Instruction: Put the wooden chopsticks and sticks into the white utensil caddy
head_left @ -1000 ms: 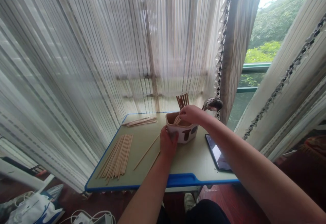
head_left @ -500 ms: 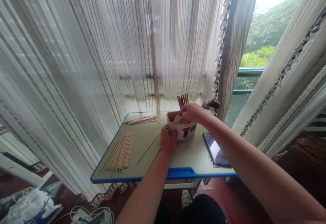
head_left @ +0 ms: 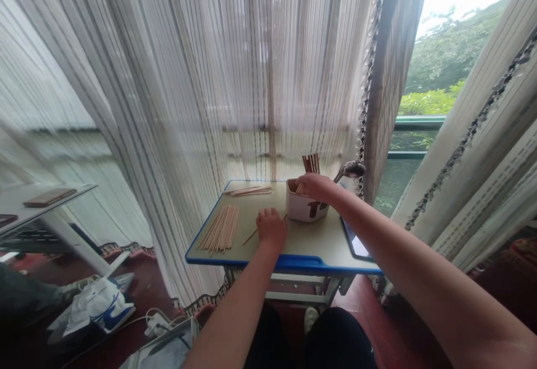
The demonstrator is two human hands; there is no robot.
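Note:
My left hand lies palm down on the small desk, fingers slightly apart, over loose wooden chopsticks; one chopstick sticks out at its left. At the white holder box with dark lettering, my right hand reaches over the rim. Its fingers are closed on pale chopsticks inside the box; their lower ends are hidden. Darker brown chopsticks stand behind that hand, and a ladle leans out on the right. A fanned bundle of chopsticks lies at the left.
More thin chopsticks lie along the back of the blue-edged desk. A dark tablet or phone is partly under my right forearm. Sheer curtains hang behind the desk. Bags and cables are on the floor at left.
My left hand has let go of the box and moved left and down onto the desk. My right hand stays at the box's opening. The camera view has shifted.

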